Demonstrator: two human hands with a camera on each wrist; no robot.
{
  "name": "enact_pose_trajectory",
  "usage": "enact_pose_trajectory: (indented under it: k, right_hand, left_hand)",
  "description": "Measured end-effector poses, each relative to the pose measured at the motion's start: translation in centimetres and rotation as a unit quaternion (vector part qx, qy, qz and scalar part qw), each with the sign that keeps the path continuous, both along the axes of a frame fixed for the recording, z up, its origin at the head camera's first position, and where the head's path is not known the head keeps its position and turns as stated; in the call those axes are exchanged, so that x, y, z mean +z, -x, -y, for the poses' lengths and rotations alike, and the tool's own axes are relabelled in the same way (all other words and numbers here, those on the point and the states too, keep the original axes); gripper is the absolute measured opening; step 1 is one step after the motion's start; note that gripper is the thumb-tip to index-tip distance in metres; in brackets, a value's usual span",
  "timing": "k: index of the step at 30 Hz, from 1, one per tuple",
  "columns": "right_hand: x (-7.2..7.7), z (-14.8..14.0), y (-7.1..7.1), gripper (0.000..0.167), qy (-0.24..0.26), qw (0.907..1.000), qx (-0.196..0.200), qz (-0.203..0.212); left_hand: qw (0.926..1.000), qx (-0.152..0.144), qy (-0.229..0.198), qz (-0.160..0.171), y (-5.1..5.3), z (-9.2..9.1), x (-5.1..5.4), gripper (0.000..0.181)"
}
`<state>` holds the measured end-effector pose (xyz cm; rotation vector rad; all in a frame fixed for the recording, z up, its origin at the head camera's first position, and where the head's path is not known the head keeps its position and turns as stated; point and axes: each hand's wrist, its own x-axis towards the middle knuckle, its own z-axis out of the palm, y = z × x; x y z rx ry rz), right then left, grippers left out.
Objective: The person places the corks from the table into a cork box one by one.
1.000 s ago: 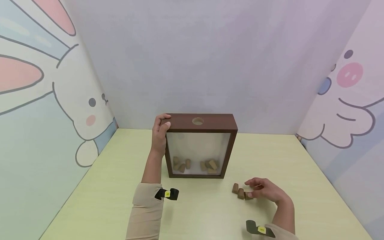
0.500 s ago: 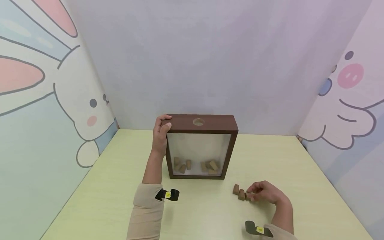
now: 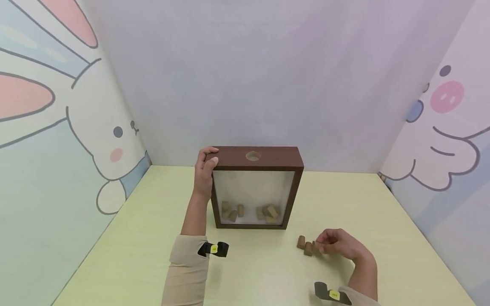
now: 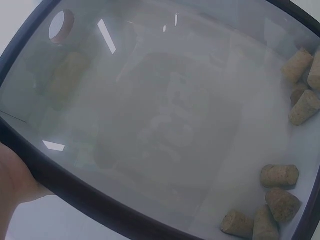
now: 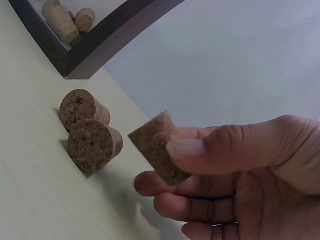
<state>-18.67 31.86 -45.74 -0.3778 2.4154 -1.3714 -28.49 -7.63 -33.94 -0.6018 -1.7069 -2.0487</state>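
Observation:
A dark wooden frame box (image 3: 264,158) with a clear front and a round hole (image 3: 253,156) in its top stands upright on the table. Several cork stoppers (image 4: 279,176) lie inside along its bottom, in two groups. My left hand (image 3: 203,174) grips the box's top left corner, thumb in front and fingers over the top. Off the box's lower right, my right hand (image 3: 340,244) pinches a cork stopper (image 5: 157,147) between thumb and fingers. Two more cork stoppers, one (image 5: 82,107) behind the other (image 5: 92,145), lie on the table beside that hand.
The pale yellow-green table (image 3: 153,263) carries the box near its back. A plain pale backdrop (image 3: 245,76) rises behind it. Cartoon-printed panels stand at left (image 3: 38,204) and right (image 3: 451,140). Black straps with cameras sit on both wrists.
My right hand's fingers have closed on the rightmost cork stopper, now pinched. The left hand stays on the box, and the box has not moved.

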Motion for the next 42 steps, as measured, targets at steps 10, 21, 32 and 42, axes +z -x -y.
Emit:
enact_pose_trajectory:
  k: [10,21,32,42]
  right_hand:
    - [1.4,2.0,0.7,0.026,0.142,0.9873,-0.043,-0.056]
    - [3.3,5.6,1.4,0.024,0.294,0.9244,-0.159,-0.184]
    - [6.5,8.6,0.3,0.025,0.338,0.8866,-0.243,-0.201]
    - [9.5,10.5,-0.4,0.021,0.422,0.838,-0.221,-0.266]
  left_hand:
    - [1.0,0.002,0.004,0.001,0.0,-0.1,0.1,0.031]
    - [1.0,-0.004,-0.001,0.001,0.0,0.0,0.0,0.031]
    - [1.0,-0.006,-0.001,-0.002,0.0,0.1,-0.1,0.029]
    - [1.0,-0.006,0.001,-0.002,0.0,0.1,-0.2,0.03]
